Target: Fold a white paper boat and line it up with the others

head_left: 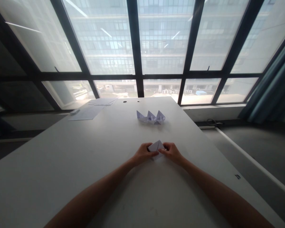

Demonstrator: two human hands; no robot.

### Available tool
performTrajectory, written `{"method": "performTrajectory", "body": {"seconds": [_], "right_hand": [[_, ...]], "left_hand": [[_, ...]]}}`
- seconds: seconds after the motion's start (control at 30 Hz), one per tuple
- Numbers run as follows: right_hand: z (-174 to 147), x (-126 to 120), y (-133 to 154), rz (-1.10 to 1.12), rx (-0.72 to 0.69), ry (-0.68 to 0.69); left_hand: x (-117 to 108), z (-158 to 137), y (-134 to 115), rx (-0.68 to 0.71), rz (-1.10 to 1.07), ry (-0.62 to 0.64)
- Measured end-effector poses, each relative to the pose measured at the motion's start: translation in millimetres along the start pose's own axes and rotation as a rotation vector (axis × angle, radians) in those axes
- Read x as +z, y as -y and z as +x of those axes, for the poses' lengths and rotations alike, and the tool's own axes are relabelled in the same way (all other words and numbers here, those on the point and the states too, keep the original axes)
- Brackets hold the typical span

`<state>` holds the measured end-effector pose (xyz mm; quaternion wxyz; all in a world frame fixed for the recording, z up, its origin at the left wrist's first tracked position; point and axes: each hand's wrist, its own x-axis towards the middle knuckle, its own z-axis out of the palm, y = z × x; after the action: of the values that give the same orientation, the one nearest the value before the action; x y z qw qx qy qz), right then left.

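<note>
Between my two hands is a small piece of folded white paper (157,146), its pointed corner facing away from me. My left hand (144,152) grips its left side, thumb laid across the front. On the right side my right hand (173,152) pinches it, the thumb pressing near the middle crease. Both hands are closed on the paper just over the white table, and the fingers behind it are partly hidden. Beyond them stand folded paper boats (150,117) with pointed peaks, close together in a row.
Flat white sheets of paper (85,113) lie at the far left of the white table (85,164). A small dark mark (237,176) is near the right edge. Framed windows (161,38) rise behind the table, and a blue curtain (268,79) hangs at right.
</note>
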<state>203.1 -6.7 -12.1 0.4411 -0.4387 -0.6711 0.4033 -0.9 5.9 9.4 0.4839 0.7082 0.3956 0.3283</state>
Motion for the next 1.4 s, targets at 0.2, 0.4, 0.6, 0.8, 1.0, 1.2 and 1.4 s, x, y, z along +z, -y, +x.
{"method": "performTrajectory", "body": {"seconds": [0.2,0.4,0.6,0.8,1.0,1.2,1.4], "right_hand": [[-0.3,-0.1,2.1,0.014,0.016,0.100],[-0.7,-1.6,3.1,0.005,0.023,0.142],[-2.8,-2.1,2.0,-0.005,0.016,0.137],[-3.0,-3.6,3.0,-0.038,-0.005,0.142],[-2.5,-3.6,4.7,-0.067,0.000,0.152],[-2.6,-1.6,5.0,-0.044,-0.001,0.157],[-0.8,-2.3,2.4,0.006,-0.021,0.127]], "left_hand": [[2.3,1.4,4.1,-0.004,-0.039,0.048],[2.6,1.8,7.2,0.017,-0.063,0.065],[2.6,2.2,7.9,0.016,-0.044,0.094],[1.6,-0.6,-5.5,0.054,0.061,0.085],[-0.1,0.1,-3.9,0.085,0.141,0.063],[-0.9,0.3,0.2,0.088,0.138,0.050],[-2.2,0.2,-1.5,0.065,0.130,-0.001]]}}
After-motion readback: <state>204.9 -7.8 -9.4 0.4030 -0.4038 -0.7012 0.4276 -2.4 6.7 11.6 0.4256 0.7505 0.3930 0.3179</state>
